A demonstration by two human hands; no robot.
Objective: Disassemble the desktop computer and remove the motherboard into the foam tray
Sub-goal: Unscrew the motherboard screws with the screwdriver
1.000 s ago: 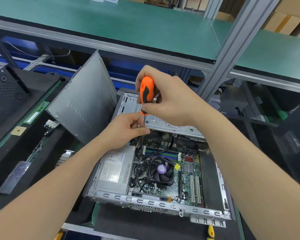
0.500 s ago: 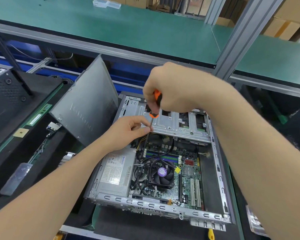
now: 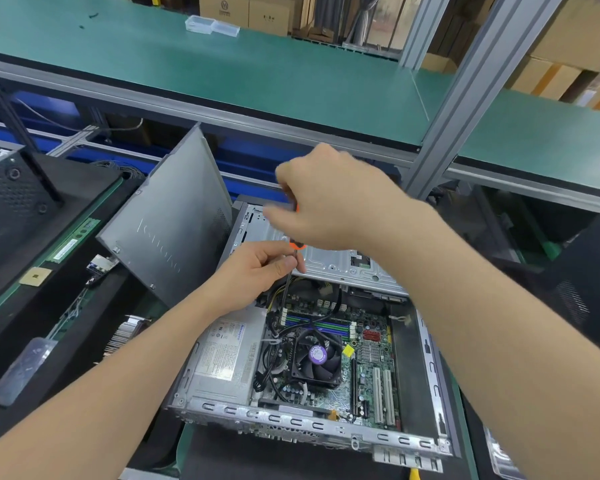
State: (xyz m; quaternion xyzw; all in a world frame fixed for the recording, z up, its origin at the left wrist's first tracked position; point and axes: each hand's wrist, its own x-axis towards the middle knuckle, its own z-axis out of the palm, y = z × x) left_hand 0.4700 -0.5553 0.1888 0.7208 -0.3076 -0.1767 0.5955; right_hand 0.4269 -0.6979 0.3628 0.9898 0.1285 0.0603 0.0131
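The open desktop case [image 3: 305, 424] lies flat in front of me, with the green motherboard [image 3: 368, 344], its black CPU fan [image 3: 317, 355] and the silver power supply [image 3: 219, 358] inside. My right hand [image 3: 329, 202] grips the orange screwdriver handle [image 3: 297, 244] from above, hiding most of it. My left hand [image 3: 257, 268] pinches the dark screwdriver shaft [image 3: 284, 289], which points down into the case near the metal drive cage [image 3: 329, 261]. The shaft's tip is lost among the cables.
The grey side panel [image 3: 174, 226] leans upright left of the case. Black foam trays [image 3: 32, 306] on the left hold a RAM stick [image 3: 73, 242], a CPU chip [image 3: 35, 276] and a heatsink [image 3: 125, 334]. An aluminium post [image 3: 447, 133] and a green shelf [image 3: 222, 64] stand behind.
My right hand rolled over the orange handle, covering it, and the screwdriver sank lower toward the case. My left hand stayed pinching the shaft.
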